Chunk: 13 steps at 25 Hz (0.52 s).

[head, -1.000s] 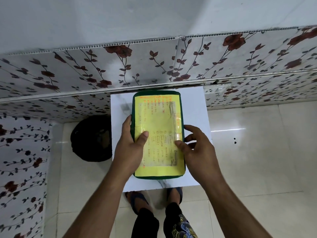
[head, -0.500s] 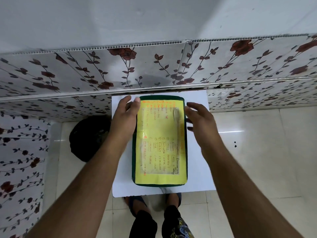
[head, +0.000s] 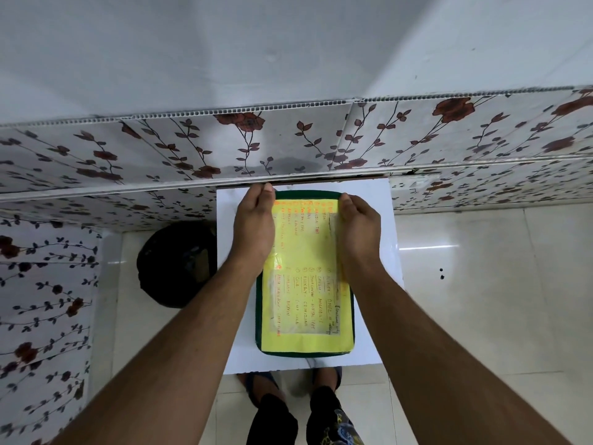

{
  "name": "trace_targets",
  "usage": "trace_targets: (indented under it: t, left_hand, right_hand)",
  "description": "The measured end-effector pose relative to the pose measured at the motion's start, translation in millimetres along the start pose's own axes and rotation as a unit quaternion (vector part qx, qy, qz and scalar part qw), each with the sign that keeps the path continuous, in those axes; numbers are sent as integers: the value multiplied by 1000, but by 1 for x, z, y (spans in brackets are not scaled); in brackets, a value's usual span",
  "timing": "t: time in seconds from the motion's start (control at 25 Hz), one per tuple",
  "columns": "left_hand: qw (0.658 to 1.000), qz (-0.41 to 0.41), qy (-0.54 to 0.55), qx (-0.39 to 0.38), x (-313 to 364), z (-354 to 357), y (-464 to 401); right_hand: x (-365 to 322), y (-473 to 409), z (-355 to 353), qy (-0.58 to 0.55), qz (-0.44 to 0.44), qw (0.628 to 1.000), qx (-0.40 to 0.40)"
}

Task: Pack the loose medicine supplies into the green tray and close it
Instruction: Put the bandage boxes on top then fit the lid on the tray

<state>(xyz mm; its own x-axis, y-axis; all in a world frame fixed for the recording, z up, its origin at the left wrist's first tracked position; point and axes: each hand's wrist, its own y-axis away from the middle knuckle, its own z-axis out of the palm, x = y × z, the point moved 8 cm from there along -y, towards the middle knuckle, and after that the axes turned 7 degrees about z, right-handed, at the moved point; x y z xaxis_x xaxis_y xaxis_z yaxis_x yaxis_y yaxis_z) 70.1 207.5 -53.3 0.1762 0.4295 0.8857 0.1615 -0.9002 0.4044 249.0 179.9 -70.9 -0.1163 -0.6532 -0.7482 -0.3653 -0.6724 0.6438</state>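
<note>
Gripping the far end of the green tray point(head: 305, 351), left hand point(head: 253, 229) at its 11 o'clock corner, right hand point(head: 359, 232) at its 1 o'clock corner, fingers curled over the rim and closed on it from both sides. Pressing down or lifting: cannot tell, fingertips hidden past the edge. Lying shut and lengthwise on the white table point(head: 378, 200), long axis running from 12 to 6 o'clock, near end close to the table's 6 o'clock edge. Topped by a yellow sheet point(head: 305, 335) with orange handwriting, too small to read, under a clear taped film. Sitting on the floor at 9 o'clock of the table, a black round object point(head: 173, 261). Running along 12 o'clock, a floral wall panel point(head: 288, 146).
</note>
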Motion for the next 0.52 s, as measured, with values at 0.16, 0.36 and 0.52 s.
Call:
trace_targets:
  t: [0.16,0.36,0.52]
  left_hand:
    - [999,5,-8,-33,-5,-11,3]
    - [996,-36,-22,-84,-39,-28,63]
    - [994,-38,-10,-102,-48,-25,94]
  right_hand:
    - [6,8,-18,27,13,999,-25]
    - [42,72,-47,197,39,979,-24]
    - [47,93,-43,262,2,964,-39]
